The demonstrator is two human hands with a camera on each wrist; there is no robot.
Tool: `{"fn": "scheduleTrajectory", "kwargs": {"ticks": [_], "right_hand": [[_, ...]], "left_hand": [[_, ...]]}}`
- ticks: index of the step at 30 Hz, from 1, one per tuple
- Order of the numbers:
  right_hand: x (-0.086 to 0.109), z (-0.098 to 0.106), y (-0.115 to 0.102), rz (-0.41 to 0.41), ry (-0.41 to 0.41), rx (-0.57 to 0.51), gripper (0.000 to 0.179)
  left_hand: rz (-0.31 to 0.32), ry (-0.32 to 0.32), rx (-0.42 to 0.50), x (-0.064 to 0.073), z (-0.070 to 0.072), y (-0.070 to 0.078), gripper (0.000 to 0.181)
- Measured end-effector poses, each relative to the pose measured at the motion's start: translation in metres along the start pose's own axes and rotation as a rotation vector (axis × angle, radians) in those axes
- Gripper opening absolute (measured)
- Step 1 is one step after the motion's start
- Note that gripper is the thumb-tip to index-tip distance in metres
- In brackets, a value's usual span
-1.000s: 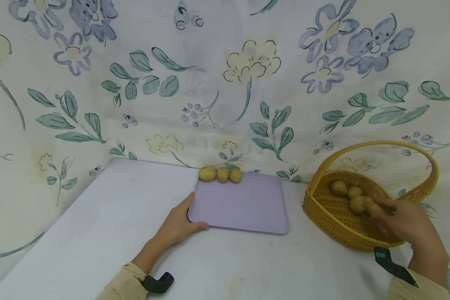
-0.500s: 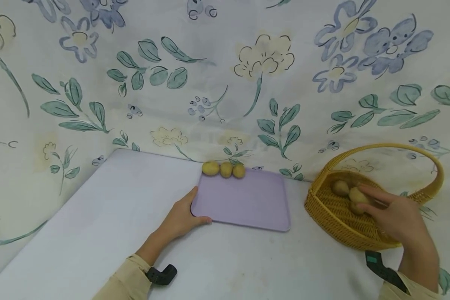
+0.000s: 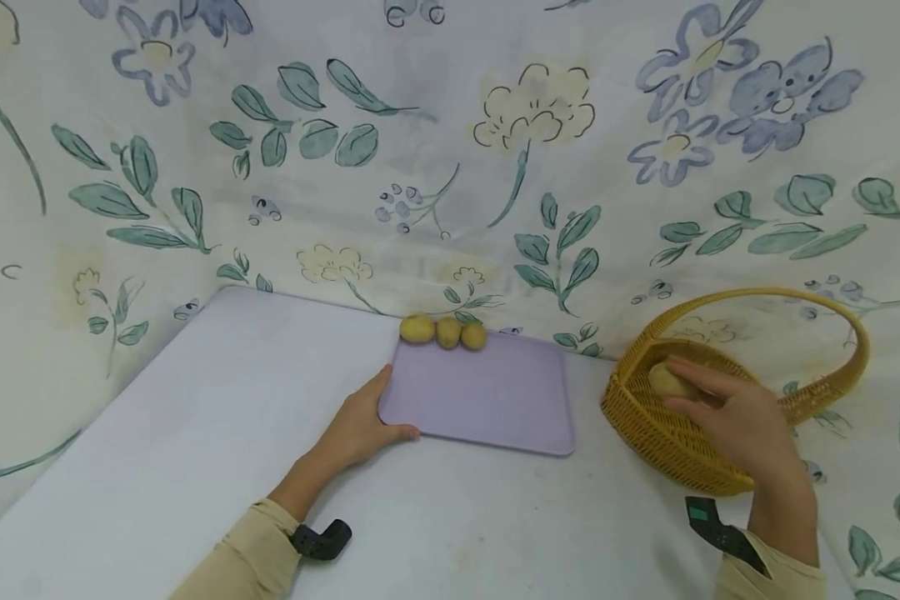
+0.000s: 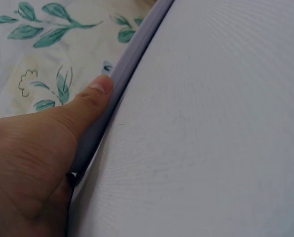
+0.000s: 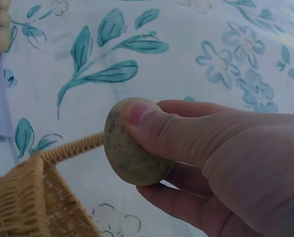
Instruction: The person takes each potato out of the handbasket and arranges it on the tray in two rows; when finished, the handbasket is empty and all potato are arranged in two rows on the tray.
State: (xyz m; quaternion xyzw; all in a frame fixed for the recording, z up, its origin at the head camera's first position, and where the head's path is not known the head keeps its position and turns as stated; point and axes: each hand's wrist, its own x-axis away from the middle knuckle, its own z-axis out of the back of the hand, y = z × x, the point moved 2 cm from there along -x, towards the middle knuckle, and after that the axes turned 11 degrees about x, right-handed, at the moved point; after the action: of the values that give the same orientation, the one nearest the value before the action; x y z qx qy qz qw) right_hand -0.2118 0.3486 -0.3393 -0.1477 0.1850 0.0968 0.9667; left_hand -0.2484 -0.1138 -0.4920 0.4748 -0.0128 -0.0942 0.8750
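Note:
My right hand (image 3: 742,421) pinches a potato (image 5: 132,143) between thumb and fingers, over the left part of the wicker basket (image 3: 656,450). In the right wrist view the potato shows dark specks, and the basket's corner lies to its lower left. My hand hides much of the basket's inside. At the near left corner of the lilac tray (image 3: 487,396), my left hand (image 3: 356,425) grips the rim, thumb along the front edge and fingers along the left side. Three yellow potatoes (image 3: 447,332) sit in a row at the tray's back left.
The basket's tall arched handle (image 3: 765,292) rises at the right. Behind the white table (image 3: 307,367) hangs a floral cloth (image 3: 435,142). The tray's right edge stands a short way left of the basket.
My right hand has taken up a potato inside the basket and moved left with it. The left hand stays at the tray corner, and the head view has shifted slightly.

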Motion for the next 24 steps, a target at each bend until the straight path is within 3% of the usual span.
{"fn": "scheduleTrajectory", "kwargs": {"ticks": [12,24], "right_hand": [[-0.009,-0.015,-0.026,0.02,0.007,0.042,0.048],[-0.017,-0.021,-0.038,0.004,0.016,-0.021,0.049]], "left_hand": [[-0.004,-0.005,-0.007,0.0,0.001,0.005,0.123],[0.0,-0.008,-0.006,0.001,0.0,0.005,0.123]]}}
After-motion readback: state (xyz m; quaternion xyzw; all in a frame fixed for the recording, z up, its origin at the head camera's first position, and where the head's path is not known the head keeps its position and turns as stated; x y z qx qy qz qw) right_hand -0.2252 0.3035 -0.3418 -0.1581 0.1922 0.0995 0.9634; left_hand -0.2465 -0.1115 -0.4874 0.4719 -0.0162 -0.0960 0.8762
